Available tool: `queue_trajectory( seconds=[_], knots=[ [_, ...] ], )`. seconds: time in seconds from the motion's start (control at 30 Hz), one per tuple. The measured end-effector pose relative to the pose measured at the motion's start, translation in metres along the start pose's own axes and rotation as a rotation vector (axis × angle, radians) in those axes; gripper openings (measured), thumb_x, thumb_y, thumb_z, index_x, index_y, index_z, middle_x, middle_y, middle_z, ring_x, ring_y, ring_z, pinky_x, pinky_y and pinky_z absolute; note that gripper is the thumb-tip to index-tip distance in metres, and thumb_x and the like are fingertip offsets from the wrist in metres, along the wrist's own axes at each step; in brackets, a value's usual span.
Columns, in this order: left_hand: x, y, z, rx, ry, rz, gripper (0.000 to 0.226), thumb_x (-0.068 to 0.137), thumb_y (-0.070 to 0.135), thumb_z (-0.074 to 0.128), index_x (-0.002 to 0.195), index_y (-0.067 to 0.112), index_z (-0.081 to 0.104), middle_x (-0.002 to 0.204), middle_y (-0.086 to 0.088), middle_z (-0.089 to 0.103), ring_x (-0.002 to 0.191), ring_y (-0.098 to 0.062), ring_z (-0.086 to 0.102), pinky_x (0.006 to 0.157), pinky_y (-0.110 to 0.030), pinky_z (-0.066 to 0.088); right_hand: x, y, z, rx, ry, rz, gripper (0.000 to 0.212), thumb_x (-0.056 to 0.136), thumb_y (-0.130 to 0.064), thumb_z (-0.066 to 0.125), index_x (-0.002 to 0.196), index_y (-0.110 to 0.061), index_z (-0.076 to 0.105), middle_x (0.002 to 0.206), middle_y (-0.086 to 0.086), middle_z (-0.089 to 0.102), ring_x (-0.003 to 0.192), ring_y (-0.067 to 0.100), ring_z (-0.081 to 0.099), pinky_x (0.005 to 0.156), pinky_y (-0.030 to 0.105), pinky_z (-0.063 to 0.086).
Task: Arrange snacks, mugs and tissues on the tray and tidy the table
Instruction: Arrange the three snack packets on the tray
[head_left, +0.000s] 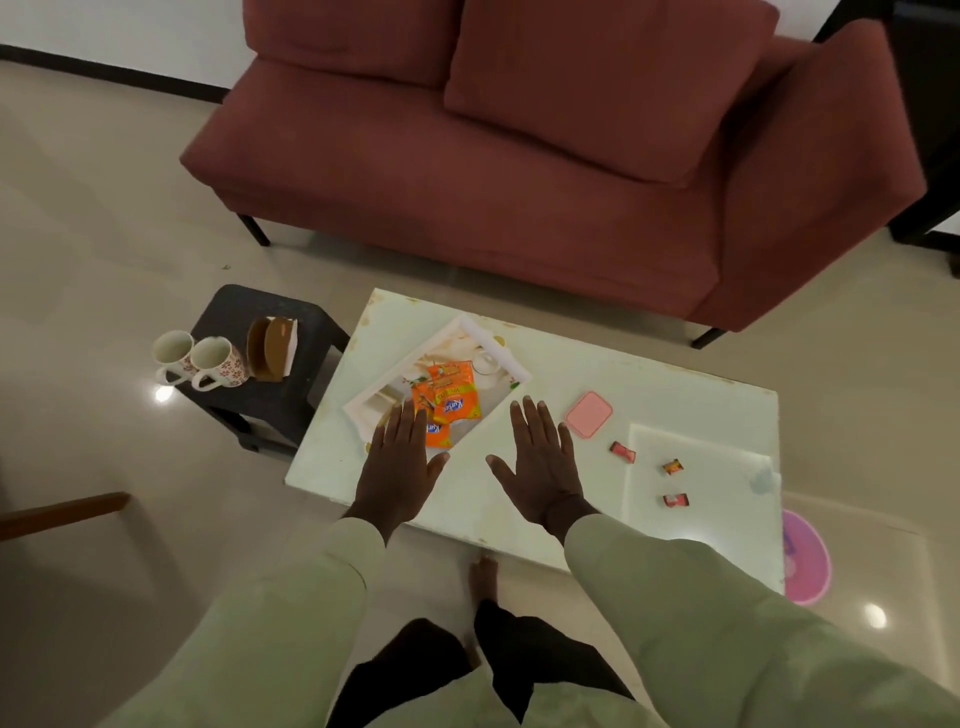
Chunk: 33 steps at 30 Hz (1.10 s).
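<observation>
Head view: left hand (397, 470) flat, fingers spread, empty, over the table's (675, 405) near edge, fingertips overlapping the tray's (493, 343) near corner; right hand (540, 467) likewise splayed, holding nothing, just right of the tray; orange snack packets (449, 400) piled in the tray, a small glass (485, 360) behind them; pink case (588, 414) mid-table; three wrapped candies (622, 451) scattered toward the right edge; two floral mugs (200, 360) and a brown tissue holder (271, 347) on the dark stool (291, 405) left of the table; red sofa (519, 156) beyond.
</observation>
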<state>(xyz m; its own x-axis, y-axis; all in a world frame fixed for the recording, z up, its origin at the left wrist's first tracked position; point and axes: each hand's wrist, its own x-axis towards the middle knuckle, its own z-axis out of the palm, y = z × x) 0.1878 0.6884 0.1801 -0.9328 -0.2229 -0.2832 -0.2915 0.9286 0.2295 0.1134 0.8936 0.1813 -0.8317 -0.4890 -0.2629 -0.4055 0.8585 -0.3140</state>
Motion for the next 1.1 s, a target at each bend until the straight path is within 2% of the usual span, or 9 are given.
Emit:
queue_trajectory(
  seconds=[0.37, 0.47, 0.53, 0.63, 0.73, 0.83, 0.9, 1.0, 1.1],
  knots=[
    [0.082, -0.052, 0.001, -0.03, -0.14, 0.069, 0.072, 0.097, 0.049, 0.045, 0.153, 0.011, 0.02, 0.162, -0.013, 0.022, 0.149, -0.031, 0.021, 0.118, -0.047, 0.024, 0.076, -0.029, 0.029, 0.221, -0.127, 0.216, 0.091, 0.088, -0.073, 0.036, 0.156, -0.023, 0.003, 0.166, 0.0, 0.004, 0.153, 0.021, 0.001, 0.121, 0.05, 0.003],
    [0.11, -0.067, 0.004, -0.074, -0.175, 0.069, 0.07, 0.098, 0.05, 0.043, 0.152, 0.011, 0.023, 0.16, -0.012, 0.026, 0.147, -0.029, 0.027, 0.115, -0.043, 0.031, 0.098, -0.037, 0.041, 0.313, -0.158, 0.323, 0.092, 0.088, -0.073, 0.039, 0.157, -0.021, 0.006, 0.165, 0.0, 0.01, 0.152, 0.02, 0.007, 0.122, 0.049, 0.009],
    [0.131, -0.078, 0.007, -0.057, -0.207, 0.094, 0.068, 0.098, 0.049, 0.043, 0.151, 0.01, 0.026, 0.158, -0.012, 0.033, 0.143, -0.028, 0.034, 0.111, -0.041, 0.037, 0.113, -0.041, 0.051, 0.372, -0.152, 0.417, 0.091, 0.088, -0.071, 0.043, 0.156, -0.019, 0.012, 0.163, 0.003, 0.02, 0.15, 0.023, 0.018, 0.119, 0.047, 0.018],
    [0.158, -0.092, 0.018, -0.084, -0.282, 0.104, 0.062, 0.1, 0.046, 0.041, 0.149, 0.01, 0.032, 0.151, -0.011, 0.043, 0.136, -0.029, 0.043, 0.107, -0.042, 0.04, 0.132, -0.046, 0.068, 0.596, -0.182, 0.571, 0.09, 0.086, -0.067, 0.051, 0.154, -0.018, 0.019, 0.157, 0.007, 0.035, 0.144, 0.027, 0.033, 0.114, 0.044, 0.029],
    [0.184, -0.103, 0.033, -0.213, -0.355, 0.023, 0.055, 0.1, 0.045, 0.039, 0.146, 0.015, 0.037, 0.145, -0.011, 0.05, 0.132, -0.029, 0.047, 0.105, -0.044, 0.042, 0.157, -0.046, 0.089, 0.847, -0.212, 0.732, 0.082, 0.089, -0.06, 0.054, 0.151, -0.012, 0.03, 0.152, 0.01, 0.043, 0.14, 0.028, 0.04, 0.114, 0.039, 0.031],
    [0.204, -0.109, 0.049, -0.281, -0.326, 0.041, 0.053, 0.1, 0.044, 0.039, 0.146, 0.019, 0.037, 0.143, -0.01, 0.051, 0.131, -0.029, 0.048, 0.104, -0.043, 0.043, 0.178, -0.048, 0.108, 1.076, -0.199, 0.898, 0.048, 0.093, -0.049, 0.056, 0.122, -0.01, 0.06, 0.123, 0.015, 0.063, 0.111, 0.032, 0.06, 0.103, 0.045, 0.045],
    [0.215, -0.112, 0.063, -0.264, -0.315, 0.063, 0.052, 0.101, 0.043, 0.039, 0.147, 0.02, 0.036, 0.144, -0.008, 0.051, 0.132, -0.029, 0.048, 0.103, -0.044, 0.044, 0.186, -0.052, 0.122, 1.172, -0.202, 1.001, 0.031, 0.093, -0.043, 0.059, 0.101, -0.013, 0.061, 0.102, 0.014, 0.062, 0.094, 0.033, 0.062, 0.089, 0.047, 0.05],
    [0.233, -0.114, 0.085, -0.301, -0.26, 0.027, 0.048, 0.101, 0.043, 0.039, 0.142, 0.019, 0.044, 0.138, -0.008, 0.056, 0.126, -0.029, 0.051, 0.098, -0.043, 0.045, 0.198, -0.051, 0.149, 1.261, -0.184, 1.145, 0.04, 0.089, -0.043, 0.065, 0.112, -0.01, 0.059, 0.104, 0.011, 0.06, 0.1, 0.032, 0.063, 0.087, 0.045, 0.053],
    [0.251, -0.117, 0.107, -0.29, -0.173, 0.019, 0.043, 0.1, 0.04, 0.04, 0.134, 0.017, 0.053, 0.129, -0.009, 0.063, 0.119, -0.031, 0.056, 0.094, -0.045, 0.049, 0.21, -0.05, 0.177, 1.312, -0.095, 1.195, 0.05, 0.086, -0.044, 0.068, 0.12, -0.008, 0.061, 0.113, 0.012, 0.067, 0.106, 0.032, 0.064, 0.09, 0.043, 0.053]
  ],
)
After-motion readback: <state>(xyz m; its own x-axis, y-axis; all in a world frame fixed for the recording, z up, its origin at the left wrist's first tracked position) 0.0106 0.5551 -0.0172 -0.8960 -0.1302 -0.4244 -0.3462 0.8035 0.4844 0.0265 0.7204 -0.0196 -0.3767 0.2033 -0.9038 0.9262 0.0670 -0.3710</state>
